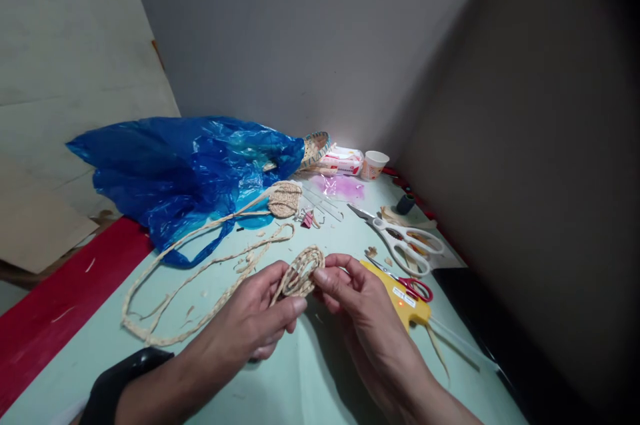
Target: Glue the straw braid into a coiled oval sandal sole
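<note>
Between my two hands is a small oval coil of braided straw cord (304, 266), held up over the table. My left hand (263, 311) pinches its lower left side with thumb and fingers. At its right edge, the thumb and fingers of my right hand (353, 291) close on the same coil. A long loose straw braid (200, 257) loops over the table to the left. Behind the coil lies a round woven straw piece (285, 199), with cord strands running leftward from it.
A blue plastic bag (200, 171) fills the back left, near a paper cup (374, 165) and a white-and-red packet (343, 160). To the right lie white-handled scissors (400, 235), small red-handled scissors (413, 286), a yellow glue gun (417, 310) and a dark thread spool (405, 203). A pink clip (307, 219) sits mid-table.
</note>
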`<state>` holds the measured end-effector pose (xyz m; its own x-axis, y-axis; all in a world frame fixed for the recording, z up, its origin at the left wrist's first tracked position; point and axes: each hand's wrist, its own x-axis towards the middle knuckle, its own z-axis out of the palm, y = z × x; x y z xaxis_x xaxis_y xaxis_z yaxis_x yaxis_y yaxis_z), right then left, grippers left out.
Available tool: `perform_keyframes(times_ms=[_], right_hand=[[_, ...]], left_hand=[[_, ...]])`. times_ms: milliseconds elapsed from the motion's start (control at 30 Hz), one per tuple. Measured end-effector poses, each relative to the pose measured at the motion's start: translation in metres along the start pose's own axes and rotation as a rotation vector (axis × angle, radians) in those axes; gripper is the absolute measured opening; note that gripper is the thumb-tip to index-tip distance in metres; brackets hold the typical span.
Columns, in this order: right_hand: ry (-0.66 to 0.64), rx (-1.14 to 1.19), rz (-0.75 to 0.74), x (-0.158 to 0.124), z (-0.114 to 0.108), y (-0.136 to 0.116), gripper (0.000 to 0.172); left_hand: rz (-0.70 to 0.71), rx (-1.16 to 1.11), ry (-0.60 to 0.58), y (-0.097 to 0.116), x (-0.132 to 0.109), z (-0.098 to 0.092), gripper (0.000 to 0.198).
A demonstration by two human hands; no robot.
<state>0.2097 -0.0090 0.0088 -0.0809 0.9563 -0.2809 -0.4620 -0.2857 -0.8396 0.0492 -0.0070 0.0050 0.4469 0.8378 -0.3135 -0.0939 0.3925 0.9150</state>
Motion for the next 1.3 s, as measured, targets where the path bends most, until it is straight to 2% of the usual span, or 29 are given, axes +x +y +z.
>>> perform_keyframes(times_ms=[167,400,500,667,767,900,1033,1167,1300], right_hand=[[-0.054,0.045,0.036,0.001,-0.002,0.001,0.034],[-0.164,0.152,0.072,0.002,-0.005,0.000,0.031],[-0.220,0.063,0.062,0.002,-0.009,-0.006,0.031],[-0.287,-0.178,0.038,0.000,-0.020,-0.024,0.047],[-0.353,-0.177,0.021,0.001,-0.024,-0.027,0.040],[-0.365,-0.216,0.026,0.003,-0.029,-0.024,0.034],[-0.400,-0.242,0.036,0.004,-0.031,-0.022,0.026],[-0.440,-0.292,0.038,0.002,-0.030,-0.026,0.018],[-0.495,-0.489,-0.004,0.003,-0.031,-0.032,0.016]], left_hand=[[-0.033,0.019,-0.012,-0.005,0.000,0.000,0.036],[-0.061,-0.039,-0.116,0.001,-0.003,-0.004,0.035],[-0.104,-0.054,-0.149,0.004,-0.005,-0.007,0.029],[-0.155,-0.052,-0.203,0.006,-0.010,-0.010,0.024],[-0.164,-0.024,-0.220,0.007,-0.011,-0.009,0.018],[-0.189,-0.012,-0.226,0.008,-0.010,-0.010,0.019],[-0.212,-0.003,-0.288,0.009,-0.011,-0.011,0.020],[-0.227,0.035,-0.302,0.011,-0.009,-0.010,0.033],[-0.202,0.073,-0.238,0.011,-0.008,-0.010,0.041]])
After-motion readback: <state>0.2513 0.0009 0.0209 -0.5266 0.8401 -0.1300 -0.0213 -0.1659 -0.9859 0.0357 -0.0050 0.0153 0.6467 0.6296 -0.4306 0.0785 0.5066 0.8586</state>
